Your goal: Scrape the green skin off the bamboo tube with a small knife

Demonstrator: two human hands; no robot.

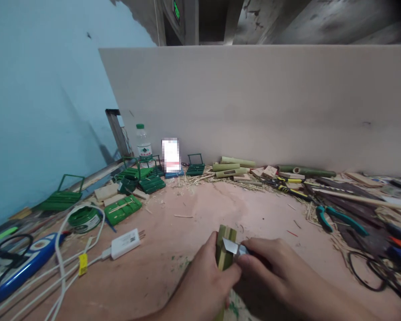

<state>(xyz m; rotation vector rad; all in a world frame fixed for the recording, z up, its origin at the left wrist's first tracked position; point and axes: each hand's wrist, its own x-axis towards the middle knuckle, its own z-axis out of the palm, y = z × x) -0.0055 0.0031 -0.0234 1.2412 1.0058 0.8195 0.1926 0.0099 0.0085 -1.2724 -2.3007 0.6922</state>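
My left hand [209,276] is wrapped round a greenish-yellow bamboo piece [223,234], which stands out past my fingers at the top and shows again below them. In my right hand [270,263] is a utility knife [233,246], gripped near its front end. The bare blade lies across the bamboo's upper face, its tip towards the left edge. My left thumb is close beside the knife's front end. Most of the knife's handle is hidden inside my right hand.
Left lie a white charger [125,244] with cable, a green tape-like roll [84,218] and small green slatted pieces [123,209]. A water bottle [144,145] and lit phone [171,156] stand behind. Bamboo tubes [232,172], pliers [341,216] and scissors [370,267] lie rightward among shavings.
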